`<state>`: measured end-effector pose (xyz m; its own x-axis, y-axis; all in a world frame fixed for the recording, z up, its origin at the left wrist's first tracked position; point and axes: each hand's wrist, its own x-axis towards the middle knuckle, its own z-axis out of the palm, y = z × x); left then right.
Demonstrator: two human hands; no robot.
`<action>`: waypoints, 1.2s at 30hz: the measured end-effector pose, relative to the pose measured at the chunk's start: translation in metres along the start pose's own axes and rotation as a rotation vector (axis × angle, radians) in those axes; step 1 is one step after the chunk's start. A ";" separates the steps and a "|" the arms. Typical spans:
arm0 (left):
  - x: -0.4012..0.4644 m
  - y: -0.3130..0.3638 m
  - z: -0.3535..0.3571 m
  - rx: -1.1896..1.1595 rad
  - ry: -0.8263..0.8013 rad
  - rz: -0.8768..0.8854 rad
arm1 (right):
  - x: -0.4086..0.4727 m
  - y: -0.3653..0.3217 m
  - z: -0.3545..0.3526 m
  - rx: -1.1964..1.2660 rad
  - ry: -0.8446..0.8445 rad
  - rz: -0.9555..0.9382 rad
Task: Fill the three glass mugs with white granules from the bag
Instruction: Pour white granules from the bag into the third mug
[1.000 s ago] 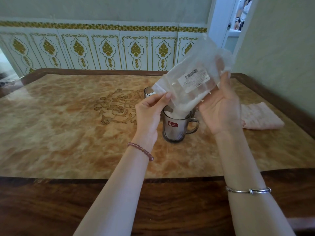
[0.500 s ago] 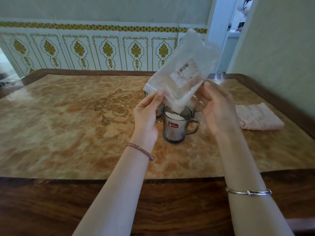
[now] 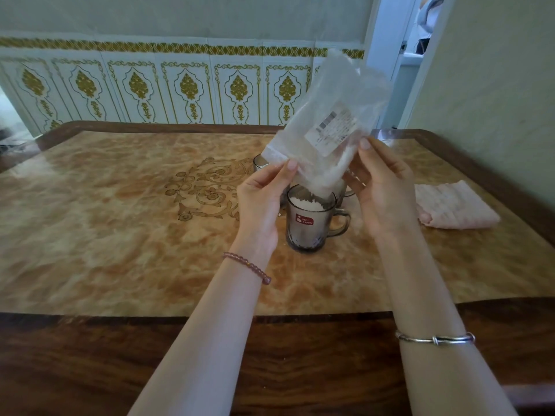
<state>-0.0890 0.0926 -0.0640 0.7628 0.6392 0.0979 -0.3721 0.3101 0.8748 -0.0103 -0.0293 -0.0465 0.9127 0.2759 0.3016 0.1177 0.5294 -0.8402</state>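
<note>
Bag (image 3: 327, 127): clear plastic with a white barcode label, tilted mouth-down at centre right of the frame, white granules (image 3: 322, 178) gathered at its low end directly above the front mug. Left hand (image 3: 262, 202): grip pinching the bag's lower left edge between thumb and fingers. Right hand (image 3: 381, 190): grip pinching the bag's lower right side, thumb tip on the plastic just below the label. Front mug (image 3: 309, 223): smoky glass with a red sticker, handle to the right, standing upright on the counter (image 3: 120, 235) between the two hands, granules heaped close to its rim. Second mug (image 3: 261, 163): upper left of the bag, mostly hidden, some white visible inside. Third mug (image 3: 344, 190): behind the front one, largely hidden by bag and right hand; fill level cannot be told. Folded pink cloth (image 3: 453, 205): lying at the right of the frame, apart from the mugs.
</note>
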 end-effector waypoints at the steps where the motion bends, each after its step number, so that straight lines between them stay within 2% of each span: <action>1: 0.001 0.000 -0.001 -0.002 0.011 -0.004 | 0.001 0.000 -0.001 0.028 0.015 0.002; 6: -0.001 -0.001 0.001 -0.002 -0.016 -0.020 | -0.001 0.001 0.001 0.020 -0.041 0.014; 10: 0.000 0.001 -0.001 0.001 0.028 -0.012 | 0.001 -0.001 -0.001 0.076 0.008 0.021; 13: -0.002 0.000 0.001 0.007 -0.005 -0.015 | 0.000 0.002 0.001 0.070 -0.040 0.024; 21: -0.001 -0.001 0.000 0.002 -0.001 0.000 | 0.002 0.003 0.000 0.098 -0.033 0.037; 32: 0.003 0.000 -0.001 0.010 0.038 -0.006 | 0.002 0.003 -0.001 0.062 0.086 -0.021; 36: 0.001 -0.004 0.000 0.038 -0.015 -0.017 | -0.001 0.005 0.003 0.068 0.073 -0.015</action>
<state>-0.0869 0.0916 -0.0674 0.7769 0.6232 0.0896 -0.3389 0.2940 0.8937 -0.0120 -0.0247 -0.0498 0.9372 0.2097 0.2786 0.1073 0.5869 -0.8025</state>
